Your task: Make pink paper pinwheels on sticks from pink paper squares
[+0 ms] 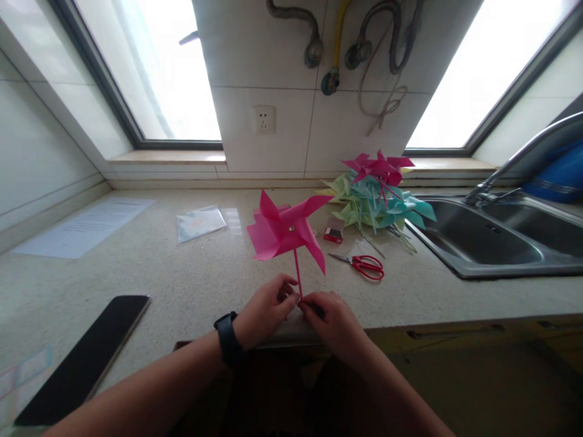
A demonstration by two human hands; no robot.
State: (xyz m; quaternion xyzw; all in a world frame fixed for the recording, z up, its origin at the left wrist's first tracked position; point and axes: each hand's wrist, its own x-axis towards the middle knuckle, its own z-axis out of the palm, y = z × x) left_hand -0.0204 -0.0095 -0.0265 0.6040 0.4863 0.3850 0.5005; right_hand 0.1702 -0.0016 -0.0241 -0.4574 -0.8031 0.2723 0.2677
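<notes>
hands 2 point(266, 309) | held pinwheel 1 point(286, 230) | scissors 1 point(364, 265) | phone 1 point(86, 355) | sink 1 point(492, 267) | paper sheet 1 point(86, 226)

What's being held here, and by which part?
A pink paper pinwheel, upright, held at the bottom end of its thin stick. Both the left hand and right hand pinch it there with their fingers.

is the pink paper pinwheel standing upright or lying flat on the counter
Upright. The pink paper pinwheel stands on its thin pink stick, whose lower end is pinched between the left hand and right hand above the speckled counter.
</notes>
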